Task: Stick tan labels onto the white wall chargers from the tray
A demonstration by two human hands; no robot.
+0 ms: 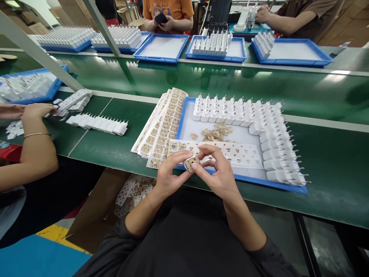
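Both hands hold a small white plug adapter (189, 168) above the front edge of a blue tray (250, 179). Its upward face carries a tan piece with dark cut-outs. My left hand (170, 173) pinches it from the left, and my right hand (220, 173) has thumb and fingers closed on its right side. Just behind the hands, a mostly bare white sticker sheet (239, 153) lies across the tray. Beyond it is a small heap of tan peeled pieces (216, 134). White plug adapters (221, 111) with metal pins line the tray's back and right sides.
Fanned sticker sheets (164, 134) lie left of the tray. A row of adapters (98, 124) and a co-worker's hand (37, 111) are farther left. A cardboard box (95, 211) with scraps stands below the bench. More blue trays (161, 59) line the far side, near other people.
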